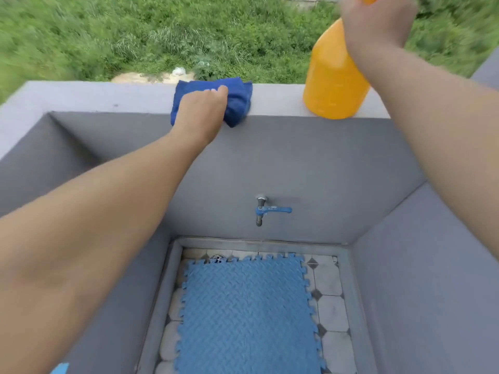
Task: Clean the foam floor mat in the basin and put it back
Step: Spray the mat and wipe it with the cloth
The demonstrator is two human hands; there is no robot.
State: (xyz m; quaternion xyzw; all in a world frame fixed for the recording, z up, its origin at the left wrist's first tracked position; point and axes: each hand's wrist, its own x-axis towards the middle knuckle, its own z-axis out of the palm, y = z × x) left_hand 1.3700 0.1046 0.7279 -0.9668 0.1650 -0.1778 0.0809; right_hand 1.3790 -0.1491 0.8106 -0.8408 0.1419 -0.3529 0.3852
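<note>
A blue foam floor mat (pixel 247 314) with jigsaw edges lies flat on the tiled bottom of the grey concrete basin (pixel 310 163). On the basin's far ledge sits a folded dark blue cloth (pixel 237 97); my left hand (pixel 201 112) rests on it with fingers curled over it. At the far right of the ledge stands an orange bottle (pixel 330 82). My right hand (pixel 376 21) is closed around the bottle's top, which is partly cut off by the frame edge.
A tap with a blue lever (pixel 266 210) sticks out of the basin's back wall above the mat. A drain (pixel 216 257) sits at the mat's far left corner. Grass (pixel 135 36) lies beyond the ledge.
</note>
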